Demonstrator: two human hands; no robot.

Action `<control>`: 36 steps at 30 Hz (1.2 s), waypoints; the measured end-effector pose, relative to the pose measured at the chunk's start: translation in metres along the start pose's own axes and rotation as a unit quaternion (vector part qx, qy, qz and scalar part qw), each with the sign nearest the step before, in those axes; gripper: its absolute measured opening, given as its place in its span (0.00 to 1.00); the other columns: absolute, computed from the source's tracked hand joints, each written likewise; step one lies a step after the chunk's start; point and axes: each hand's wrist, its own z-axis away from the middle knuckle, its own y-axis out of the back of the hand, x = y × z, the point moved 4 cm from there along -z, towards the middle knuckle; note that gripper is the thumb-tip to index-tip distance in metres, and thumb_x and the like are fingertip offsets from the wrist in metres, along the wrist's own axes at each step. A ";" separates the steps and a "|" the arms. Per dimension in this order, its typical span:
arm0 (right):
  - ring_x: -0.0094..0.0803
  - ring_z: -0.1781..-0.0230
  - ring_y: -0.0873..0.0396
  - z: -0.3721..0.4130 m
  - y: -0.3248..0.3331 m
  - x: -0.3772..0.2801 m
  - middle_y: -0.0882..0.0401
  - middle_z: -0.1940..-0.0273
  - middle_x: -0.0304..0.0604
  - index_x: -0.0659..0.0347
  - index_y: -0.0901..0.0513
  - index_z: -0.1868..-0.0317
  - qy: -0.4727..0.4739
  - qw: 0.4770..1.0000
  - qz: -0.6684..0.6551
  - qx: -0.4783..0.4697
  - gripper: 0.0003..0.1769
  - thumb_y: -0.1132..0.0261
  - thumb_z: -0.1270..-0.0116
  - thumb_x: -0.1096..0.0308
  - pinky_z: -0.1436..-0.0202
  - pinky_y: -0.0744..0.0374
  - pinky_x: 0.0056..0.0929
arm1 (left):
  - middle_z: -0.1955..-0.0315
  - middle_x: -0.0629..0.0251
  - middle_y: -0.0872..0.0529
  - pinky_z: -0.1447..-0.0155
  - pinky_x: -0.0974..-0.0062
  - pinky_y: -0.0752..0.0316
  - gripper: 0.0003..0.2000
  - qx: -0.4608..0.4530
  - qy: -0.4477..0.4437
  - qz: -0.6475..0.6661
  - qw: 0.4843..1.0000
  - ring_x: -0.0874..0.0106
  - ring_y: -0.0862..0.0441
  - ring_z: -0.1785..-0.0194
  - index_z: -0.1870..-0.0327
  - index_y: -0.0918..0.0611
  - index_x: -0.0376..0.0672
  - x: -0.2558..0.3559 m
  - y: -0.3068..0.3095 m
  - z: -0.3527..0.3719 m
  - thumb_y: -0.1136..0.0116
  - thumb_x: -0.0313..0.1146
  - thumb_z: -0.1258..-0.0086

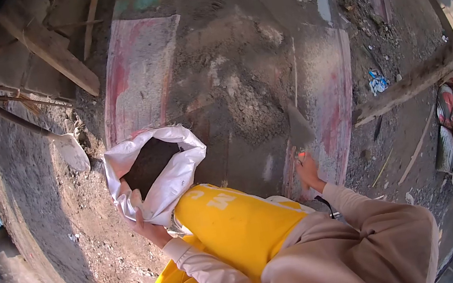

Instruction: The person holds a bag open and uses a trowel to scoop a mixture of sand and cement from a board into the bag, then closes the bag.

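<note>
Left fingers (pixel 139 215) grip the sack (pixel 174 183) (probably to keep its mouth wide); right fingers (pixel 306 167) clasp the trowel (pixel 298 125).

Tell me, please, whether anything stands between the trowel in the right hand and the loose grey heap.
Nothing visible does: the trowel, held in the right hand, has its blade beside the edge of the grey heap. The yellow-clad leg lies off that line.

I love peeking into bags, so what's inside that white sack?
In the white sack, only a dark area shows through the open mouth; I can't tell if it's material or shadow. The near side, held by the left hand, hides the rest.
</note>
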 end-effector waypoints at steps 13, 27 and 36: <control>0.27 0.86 0.30 -0.088 -0.117 -0.061 0.32 0.79 0.38 0.59 0.31 0.70 -0.184 0.846 -0.462 -0.191 0.04 0.47 0.37 0.73 0.86 0.28 0.30 | 0.39 0.54 0.35 0.33 0.62 0.43 0.34 0.014 0.018 -0.005 1.000 0.59 0.37 0.36 0.35 0.37 0.40 0.011 -0.003 0.003 0.45 0.27 0.48; 0.22 0.86 0.32 -0.140 -0.032 -0.069 0.31 0.78 0.34 0.56 0.30 0.68 -0.130 0.835 -0.425 -0.325 0.06 0.42 0.37 0.65 0.85 0.31 0.24 | 0.41 0.55 0.34 0.34 0.66 0.43 0.32 0.051 0.009 0.006 0.999 0.62 0.36 0.38 0.36 0.35 0.38 0.008 0.000 0.002 0.47 0.27 0.47; 0.22 0.88 0.33 -0.137 0.070 -0.102 0.31 0.80 0.34 0.57 0.30 0.63 -0.137 0.816 -0.329 -0.455 0.05 0.44 0.40 0.68 0.88 0.32 0.24 | 0.42 0.57 0.32 0.36 0.68 0.40 0.31 0.074 0.023 0.048 0.996 0.64 0.32 0.41 0.36 0.35 0.37 0.005 -0.001 -0.001 0.48 0.21 0.46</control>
